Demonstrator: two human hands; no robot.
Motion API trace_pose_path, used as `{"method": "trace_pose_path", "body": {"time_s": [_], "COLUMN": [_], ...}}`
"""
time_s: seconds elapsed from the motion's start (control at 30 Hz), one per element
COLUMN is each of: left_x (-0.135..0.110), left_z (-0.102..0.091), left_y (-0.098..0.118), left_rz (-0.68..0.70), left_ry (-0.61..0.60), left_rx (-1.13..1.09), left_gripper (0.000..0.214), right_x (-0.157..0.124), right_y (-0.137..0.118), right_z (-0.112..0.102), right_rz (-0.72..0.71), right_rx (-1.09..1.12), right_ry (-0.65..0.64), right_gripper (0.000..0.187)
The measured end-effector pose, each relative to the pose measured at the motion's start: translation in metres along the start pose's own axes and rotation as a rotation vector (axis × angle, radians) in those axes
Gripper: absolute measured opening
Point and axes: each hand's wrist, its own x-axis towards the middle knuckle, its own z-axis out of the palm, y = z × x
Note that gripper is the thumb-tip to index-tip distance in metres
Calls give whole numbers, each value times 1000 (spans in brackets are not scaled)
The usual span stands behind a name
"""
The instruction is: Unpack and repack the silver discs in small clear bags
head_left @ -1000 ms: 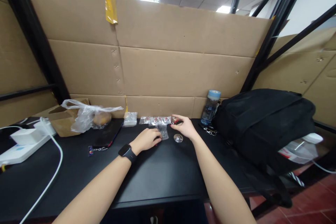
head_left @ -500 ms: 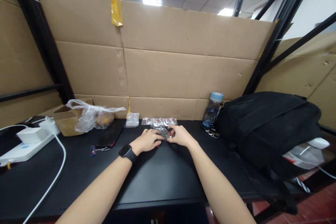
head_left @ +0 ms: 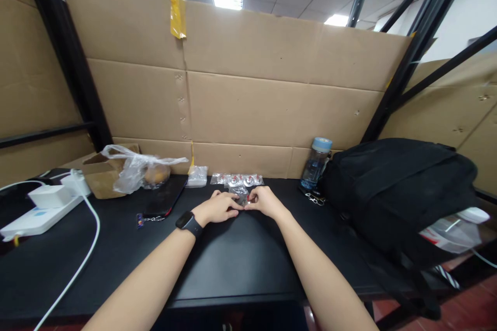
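A small crinkled clear plastic bag (head_left: pixel 237 191) lies on the black table between my hands, dark where the tabletop shows through. My left hand (head_left: pixel 218 207), a dark watch (head_left: pixel 189 223) on its wrist, is stretched out palm down. Its fingertips rest at the bag's near left edge, with the thumb apart from them. At the bag's right side my right hand (head_left: pixel 264 201) is closed in a pinch on a small red and silver piece (head_left: pixel 248 198), mostly covered by the fingers. Just behind the bag lies a row of several clear packets (head_left: pixel 235 180) with round silver and red pieces inside.
Left on the table are a white power strip (head_left: pixel 42 220) with its cable, a cardboard box (head_left: pixel 103 178), a knotted plastic bag (head_left: pixel 134 171) and a black pouch (head_left: pixel 165 197). A white packet (head_left: pixel 197 176) stands behind. Right are a water bottle (head_left: pixel 315 164) and a black backpack (head_left: pixel 399 191).
My right fingers have drawn slightly left and nearer my left hand, covering more of the red piece. The red spot under my left thumb no longer shows. The view has shifted slightly.
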Motion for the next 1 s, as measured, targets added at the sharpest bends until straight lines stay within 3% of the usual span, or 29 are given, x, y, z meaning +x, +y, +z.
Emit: {"method": "trace_pose_path", "body": {"time_s": [0.13, 0.3, 0.47, 0.8, 1.0], "left_x": [1, 1, 1, 1, -1], "left_z": [2, 2, 1, 1, -5], "left_y": [-1, 1, 4, 9, 12], "left_rz": [11, 49, 64, 42, 52], "left_ry": [11, 3, 8, 16, 76], "left_rx": [-5, -39, -57, -46, -70], "left_gripper": [33, 35, 34, 30, 28], "right_x": [-3, -2, -1, 6, 8], "right_y": [0, -5, -15, -23, -22], "right_z": [0, 7, 9, 16, 14], "right_rz": [-65, -63, -8, 45, 49], "right_rx": [23, 44, -144, -495, -417], "right_ry": [-43, -43, 47, 218, 201], "right_gripper": [11, 12, 3, 18, 28]}}
